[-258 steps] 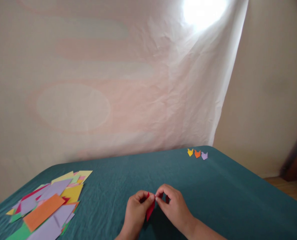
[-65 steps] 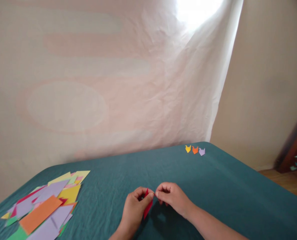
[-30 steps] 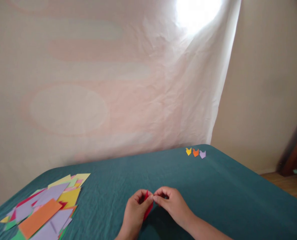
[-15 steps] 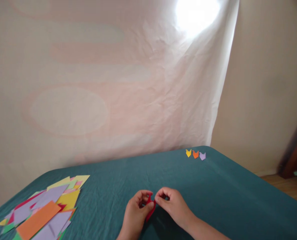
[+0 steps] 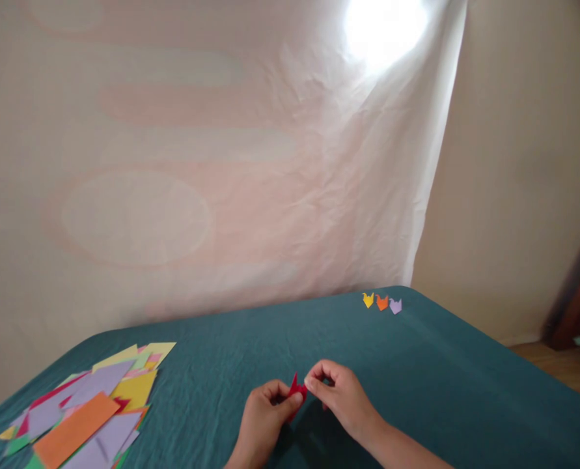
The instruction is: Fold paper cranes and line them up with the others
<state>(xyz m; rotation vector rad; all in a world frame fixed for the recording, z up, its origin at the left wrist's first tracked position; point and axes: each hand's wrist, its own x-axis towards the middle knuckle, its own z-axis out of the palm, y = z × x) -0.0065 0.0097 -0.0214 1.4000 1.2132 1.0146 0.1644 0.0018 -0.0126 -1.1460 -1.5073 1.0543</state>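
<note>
A small folded red paper piece (image 5: 297, 391) is pinched between both hands low over the teal table cloth (image 5: 446, 384). My left hand (image 5: 265, 417) grips its lower part with curled fingers. My right hand (image 5: 341, 397) pinches its upper right tip with thumb and forefinger. Most of the red paper is hidden behind the fingers.
A loose pile of coloured paper sheets (image 5: 84, 410) lies at the table's left front. Three small folded paper figures, yellow (image 5: 368, 299), orange (image 5: 381, 302) and lilac (image 5: 396, 305), stand in a row at the far right corner. A white sheet (image 5: 221, 163) hangs behind.
The long red strip that hung below my left hand has been drawn up into a short, compact shape between my fingertips. Both hands have stayed in the same spot.
</note>
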